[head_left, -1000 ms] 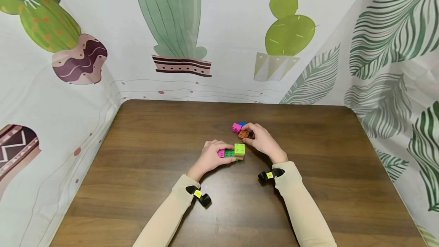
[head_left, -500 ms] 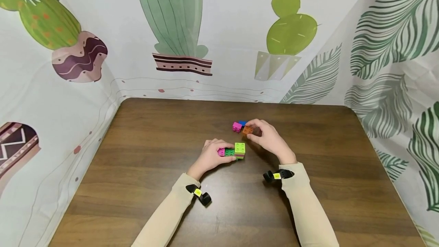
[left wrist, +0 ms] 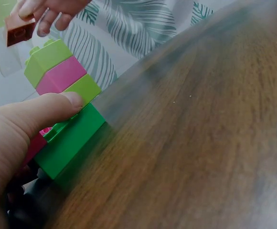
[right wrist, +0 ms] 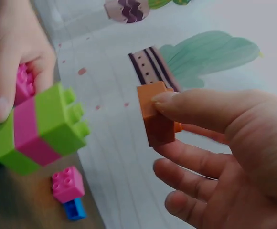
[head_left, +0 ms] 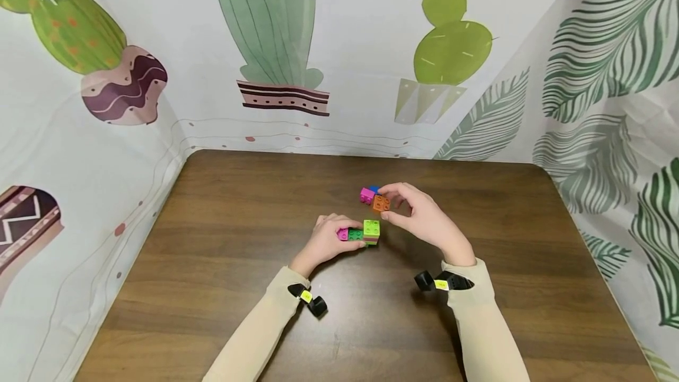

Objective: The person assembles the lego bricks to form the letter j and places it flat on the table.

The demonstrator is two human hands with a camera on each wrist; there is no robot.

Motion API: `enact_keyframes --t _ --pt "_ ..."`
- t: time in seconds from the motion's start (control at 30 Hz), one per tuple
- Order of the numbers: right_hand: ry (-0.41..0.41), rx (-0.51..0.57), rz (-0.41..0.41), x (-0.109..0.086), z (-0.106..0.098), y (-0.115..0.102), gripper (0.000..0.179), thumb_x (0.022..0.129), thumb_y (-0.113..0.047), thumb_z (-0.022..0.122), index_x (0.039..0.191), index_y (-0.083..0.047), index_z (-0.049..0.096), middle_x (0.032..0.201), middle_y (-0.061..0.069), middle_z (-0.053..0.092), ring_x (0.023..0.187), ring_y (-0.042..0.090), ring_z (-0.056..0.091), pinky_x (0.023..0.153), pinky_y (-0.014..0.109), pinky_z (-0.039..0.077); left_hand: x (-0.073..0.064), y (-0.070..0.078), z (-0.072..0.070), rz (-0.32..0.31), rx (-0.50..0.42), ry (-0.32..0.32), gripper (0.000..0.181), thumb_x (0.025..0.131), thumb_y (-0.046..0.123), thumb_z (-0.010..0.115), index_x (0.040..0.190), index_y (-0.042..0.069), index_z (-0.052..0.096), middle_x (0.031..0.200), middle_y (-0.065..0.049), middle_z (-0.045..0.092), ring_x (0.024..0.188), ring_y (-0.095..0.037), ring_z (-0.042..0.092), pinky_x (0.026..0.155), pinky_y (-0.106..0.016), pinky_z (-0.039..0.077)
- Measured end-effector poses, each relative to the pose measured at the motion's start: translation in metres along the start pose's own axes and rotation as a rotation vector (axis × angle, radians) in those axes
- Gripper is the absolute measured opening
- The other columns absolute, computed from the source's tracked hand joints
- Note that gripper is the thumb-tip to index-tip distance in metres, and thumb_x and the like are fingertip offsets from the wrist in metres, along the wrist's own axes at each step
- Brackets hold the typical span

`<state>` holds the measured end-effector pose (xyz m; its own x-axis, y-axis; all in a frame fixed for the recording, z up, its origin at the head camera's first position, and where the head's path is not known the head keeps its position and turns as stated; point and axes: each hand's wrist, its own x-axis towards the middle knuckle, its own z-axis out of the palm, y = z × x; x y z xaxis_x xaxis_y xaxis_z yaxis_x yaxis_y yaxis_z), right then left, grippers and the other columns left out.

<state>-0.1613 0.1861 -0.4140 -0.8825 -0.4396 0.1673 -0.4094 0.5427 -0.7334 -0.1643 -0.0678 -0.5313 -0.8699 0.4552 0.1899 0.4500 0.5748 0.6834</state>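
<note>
My left hand (head_left: 325, 239) grips a group of joined toy bricks on the table. In the left wrist view its thumb presses against a lime brick (left wrist: 87, 88), above a long green brick (left wrist: 74, 143). A pink brick (left wrist: 62, 75) and another lime brick (left wrist: 47, 59) are stacked above that. A further pink brick (head_left: 342, 234) shows between the fingers. My right hand (head_left: 424, 220) pinches an orange brick (right wrist: 154, 114) between thumb and fingers. It is raised above the table, beyond the stack in the head view; in the right wrist view its studs face the palm.
A loose pink brick (head_left: 366, 196) lies on the brown wooden table (head_left: 239, 205), against a blue brick (right wrist: 75, 209). Both are just beyond the hands. A white cloth (head_left: 361, 28) with cactus and leaf prints hangs behind the table.
My right hand has lifted the orange brick from beside the pink and blue bricks, and its wrist has shifted right. The left hand keeps its hold in the same place.
</note>
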Motion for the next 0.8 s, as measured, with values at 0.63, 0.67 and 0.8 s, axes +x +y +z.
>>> enact_keyframes --t 0.63,0.67,0.8 --pt "-0.169 -0.083 -0.083 -0.002 0.009 -0.006 0.035 0.090 -0.012 0.083 0.121 -0.012 0.068 0.112 0.002 0.065 0.102 0.022 0.060 0.074 0.033 0.051 0.000 -0.001 0.000 0.030 0.004 0.010 0.038 0.081 0.038 0.089 0.114 0.022 0.079 0.105 0.004 0.075 0.099 -0.018 0.062 0.093 -0.042 0.035" --pt "-0.170 -0.086 -0.082 -0.002 0.010 -0.005 0.035 0.090 -0.013 0.083 0.121 -0.012 0.068 0.113 0.002 0.065 0.103 0.022 0.060 0.075 0.033 0.051 0.001 -0.001 0.000 0.028 0.006 0.009 0.038 0.081 0.038 0.089 0.114 0.022 0.079 0.105 0.004 0.076 0.100 -0.018 0.062 0.093 -0.042 0.035" --pt "-0.178 -0.083 -0.074 -0.001 0.012 -0.002 0.034 0.090 -0.013 0.082 0.121 -0.011 0.069 0.114 0.003 0.066 0.102 0.022 0.061 0.076 0.033 0.051 0.000 0.000 0.000 0.020 0.003 0.004 0.039 0.081 0.039 0.089 0.115 0.021 0.079 0.106 0.004 0.076 0.101 -0.018 0.063 0.094 -0.043 0.035"
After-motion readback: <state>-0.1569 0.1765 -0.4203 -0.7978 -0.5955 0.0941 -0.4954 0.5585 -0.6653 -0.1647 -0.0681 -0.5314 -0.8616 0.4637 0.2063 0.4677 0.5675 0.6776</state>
